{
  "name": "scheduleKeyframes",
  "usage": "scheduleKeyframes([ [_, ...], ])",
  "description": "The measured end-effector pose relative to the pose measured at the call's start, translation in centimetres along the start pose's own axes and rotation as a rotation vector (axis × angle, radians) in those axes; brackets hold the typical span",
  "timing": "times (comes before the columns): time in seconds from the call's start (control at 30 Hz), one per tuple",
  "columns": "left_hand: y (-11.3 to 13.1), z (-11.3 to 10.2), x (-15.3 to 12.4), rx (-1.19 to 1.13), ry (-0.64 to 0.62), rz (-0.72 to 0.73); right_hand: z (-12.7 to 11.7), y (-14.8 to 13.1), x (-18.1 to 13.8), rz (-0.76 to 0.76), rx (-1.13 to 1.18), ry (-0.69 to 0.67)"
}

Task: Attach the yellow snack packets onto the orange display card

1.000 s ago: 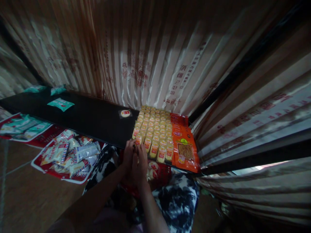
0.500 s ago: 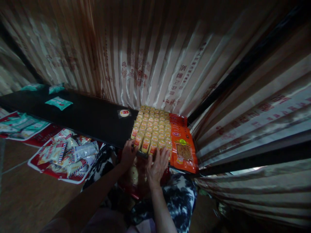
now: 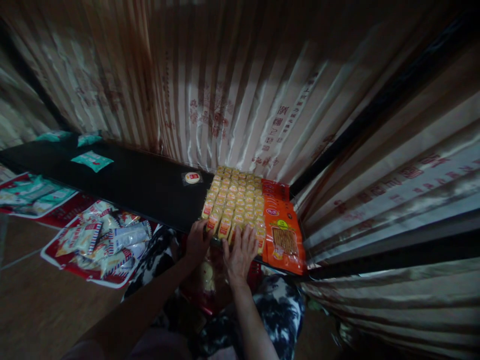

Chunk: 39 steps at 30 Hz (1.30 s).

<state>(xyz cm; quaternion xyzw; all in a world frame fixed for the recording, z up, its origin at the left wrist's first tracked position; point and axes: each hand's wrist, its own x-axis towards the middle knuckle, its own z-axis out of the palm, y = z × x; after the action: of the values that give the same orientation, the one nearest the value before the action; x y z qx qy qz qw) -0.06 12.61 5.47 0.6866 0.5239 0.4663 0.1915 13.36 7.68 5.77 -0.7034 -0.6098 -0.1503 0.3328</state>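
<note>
Small yellow individually wrapped snacks [image 3: 238, 197] stand in tight rows at the right end of a long black shelf [image 3: 150, 180]. At their front left corner, my left hand [image 3: 198, 241] rests against the nearest packets, its fingers slightly bent and apart. My right hand [image 3: 240, 252] lies over the front edge of the block, fingers spread on the packets. Neither hand has a packet lifted. A flat orange snack bag [image 3: 284, 230] adjoins the rows on the right. Between my knees, partly hidden by my arms, is a red container [image 3: 195, 295] with pale wrapped pieces.
One round pale packet [image 3: 192, 178] lies left of the block. Farther left on the shelf are teal packets [image 3: 92, 160]. Below stand a red basket of white snack packets [image 3: 88, 240] and another with teal ones [image 3: 33, 195]. Pleated printed curtains [image 3: 240, 100] hang behind and to the right.
My right hand has shifted slightly left along the front row. My left hand stays at the corner. The whole view has tilted a little.
</note>
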Motion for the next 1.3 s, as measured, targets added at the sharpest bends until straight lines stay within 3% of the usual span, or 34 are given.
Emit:
scheduleKeyframes([
  [0.2,-1.1,0.2,-0.3,-0.012,0.032,0.066,0.1,0.3,0.2,-0.049,-0.018,0.003],
  [0.6,-1.0,-0.5,-0.7,0.083,0.075,0.125,0.0,0.5,0.3,-0.059,0.015,0.016],
  [0.8,-0.7,-0.6,-0.1,0.192,0.108,0.278,-0.2,0.8,0.4,-0.079,-0.007,0.016],
  [0.9,-0.3,-0.4,0.7,0.231,0.043,0.357,-0.5,1.1,0.7,-0.084,-0.057,0.041],
  [1.1,0.4,-0.6,2.6,0.344,-0.205,0.522,-1.2,1.8,1.7,-0.106,-0.135,0.034],
  [1.3,1.5,-1.0,3.7,0.432,-0.263,0.606,-1.5,2.4,2.6,-0.169,-0.142,-0.035],
])
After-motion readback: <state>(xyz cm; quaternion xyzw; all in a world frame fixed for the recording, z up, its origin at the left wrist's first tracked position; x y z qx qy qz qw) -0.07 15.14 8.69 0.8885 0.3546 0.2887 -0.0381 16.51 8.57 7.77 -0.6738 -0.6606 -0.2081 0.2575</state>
